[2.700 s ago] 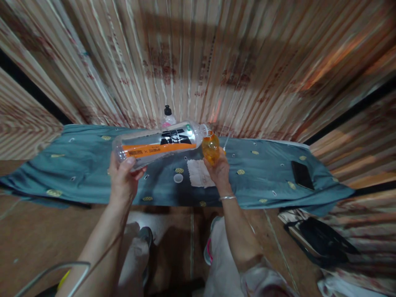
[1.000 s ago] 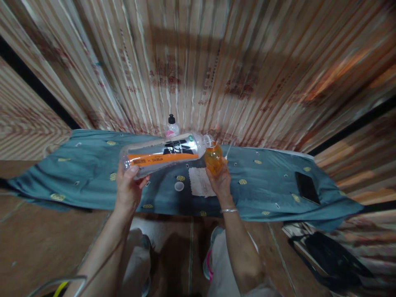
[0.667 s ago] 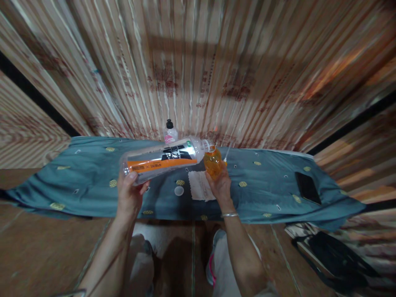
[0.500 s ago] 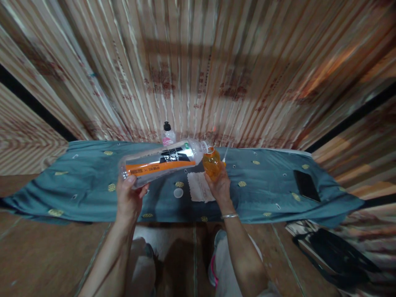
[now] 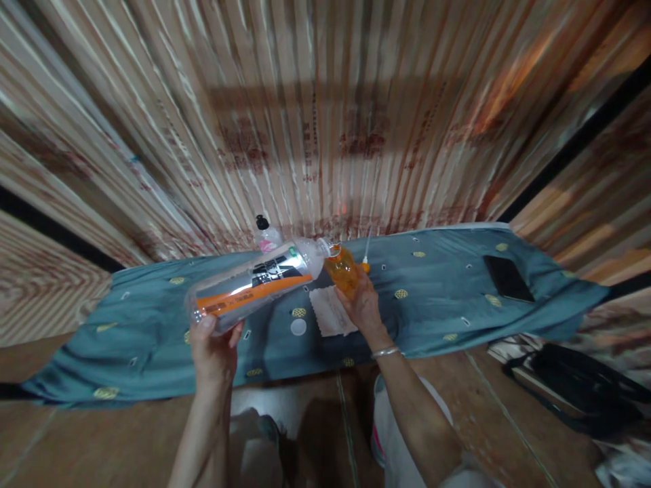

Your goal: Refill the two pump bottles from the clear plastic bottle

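Note:
My left hand [image 5: 212, 349] grips the base of a large clear plastic bottle [image 5: 254, 285] with an orange and black label, held nearly on its side. Its neck touches the mouth of a small orange bottle [image 5: 342, 271], which my right hand [image 5: 362, 305] holds upright above the blue-green cloth [image 5: 432, 298]. Under the bottles lie a white bottle cap [image 5: 298, 327] and a white folded tissue [image 5: 331, 313]. A silver bangle circles my right wrist.
A small bottle with a black cap [image 5: 265, 234] stands at the back by the striped wall [image 5: 325, 122]. A dark phone [image 5: 507, 278] lies on the cloth at the right. A black bag [image 5: 580, 390] rests on the floor at the right.
The view has tilted and shifted, so the cloth now slopes up to the right. Both hands have kept their grip, with the large bottle's neck staying at the small bottle's mouth.

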Motion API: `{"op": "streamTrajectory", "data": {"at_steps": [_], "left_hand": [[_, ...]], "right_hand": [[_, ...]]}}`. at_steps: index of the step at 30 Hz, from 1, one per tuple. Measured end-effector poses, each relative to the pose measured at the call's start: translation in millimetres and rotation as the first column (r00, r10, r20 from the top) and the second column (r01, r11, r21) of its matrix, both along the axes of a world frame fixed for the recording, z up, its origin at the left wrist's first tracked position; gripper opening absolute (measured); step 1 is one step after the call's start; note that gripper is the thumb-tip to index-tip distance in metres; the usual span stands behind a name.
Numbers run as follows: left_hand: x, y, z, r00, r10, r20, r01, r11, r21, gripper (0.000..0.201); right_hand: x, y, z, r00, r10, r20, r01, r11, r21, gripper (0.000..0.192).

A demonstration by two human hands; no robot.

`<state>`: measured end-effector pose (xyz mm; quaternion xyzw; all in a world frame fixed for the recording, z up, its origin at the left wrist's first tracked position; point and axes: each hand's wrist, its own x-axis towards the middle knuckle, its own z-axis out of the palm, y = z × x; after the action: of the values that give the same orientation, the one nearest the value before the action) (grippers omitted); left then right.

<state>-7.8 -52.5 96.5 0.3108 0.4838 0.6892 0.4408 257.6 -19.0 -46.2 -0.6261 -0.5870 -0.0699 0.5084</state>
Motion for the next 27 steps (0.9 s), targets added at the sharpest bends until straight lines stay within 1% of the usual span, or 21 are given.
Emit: {"op": "streamTrajectory", "data": {"at_steps": [4,7,10,14,20,23,25,27], "left_hand": [[-3,2,-0.5,0.998,-0.025,-0.059,0.027,0.999,0.024,0.035],[-4,2,-0.4,0.998,-0.007,-0.055,0.008,1.000,0.018,0.033],[-4,3,1.0,0.999,-0.005,-0.044,0.005,1.000,0.018,0.034],[-2,3,2.8,0.999,0.012,-0.033,-0.011,0.999,0.032,0.034],[-4,2,4.0,0.996,-0.010,-0.090,0.017,0.997,0.074,0.029],[-3,2,5.2,0.995,-0.016,-0.098,0.022,0.998,0.058,0.030],[-2,3,6.1,0.998,0.018,-0.063,-0.016,0.999,0.037,0.033],[-1,4,6.8,0.997,0.079,-0.006,-0.079,0.997,0.012,0.037]], "right_hand": [[0,0,0.4,1.000,0.010,-0.021,-0.010,1.000,-0.020,0.076],[1,0,1.0,0.999,0.039,-0.022,-0.039,0.999,-0.017,0.077],[1,0,2.1,0.999,0.033,0.006,-0.032,0.999,-0.023,0.075],[-1,0,3.4,1.000,0.023,0.003,-0.023,0.999,-0.041,0.074],[-1,-2,7.6,1.000,0.029,-0.001,-0.029,0.997,-0.070,0.074],[-1,-4,11.3,0.999,0.031,-0.020,-0.033,0.994,-0.105,0.072],[0,-4,12.6,0.999,0.035,-0.022,-0.037,0.995,-0.098,0.072],[-1,-3,12.4,0.999,0.039,-0.021,-0.041,0.996,-0.074,0.074]]}}
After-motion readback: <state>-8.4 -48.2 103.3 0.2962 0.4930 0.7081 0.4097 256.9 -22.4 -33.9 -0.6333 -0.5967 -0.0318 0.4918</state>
